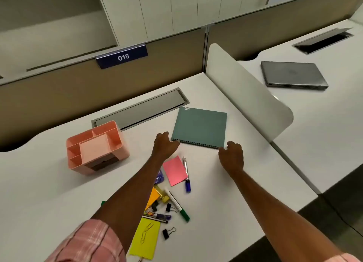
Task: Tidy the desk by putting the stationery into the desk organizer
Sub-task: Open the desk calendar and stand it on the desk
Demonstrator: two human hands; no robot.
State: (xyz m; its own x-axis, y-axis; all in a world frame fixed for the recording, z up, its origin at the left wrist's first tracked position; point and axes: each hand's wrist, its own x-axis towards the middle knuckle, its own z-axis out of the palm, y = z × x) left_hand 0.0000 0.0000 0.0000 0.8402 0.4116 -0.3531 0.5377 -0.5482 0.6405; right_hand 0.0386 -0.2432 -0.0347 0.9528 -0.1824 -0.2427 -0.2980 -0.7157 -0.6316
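While organizer (97,146) sits at 9 o'clock of desk (245,185) with every visible compartment empty, task reads as barely begun. Left hand (164,145) and right hand (231,156) curl at spiral-edge corners of notebook (200,126), 12 o'clock; touching, firm grasp uncertain. Left to store: pink notes (174,170), pen (186,174), green marker (177,205), binder clips (168,233), yellow notes (145,238), all near 6 o'clock. Left forearm hides part of pile; purple item and organizer drawer hard to read.

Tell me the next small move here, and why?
Probably close both hands on the teal notebook's spiral edge and lift it: the left hand and right hand sit at its near corners, the teal notebook lies flat, and the pink organizer looks empty.
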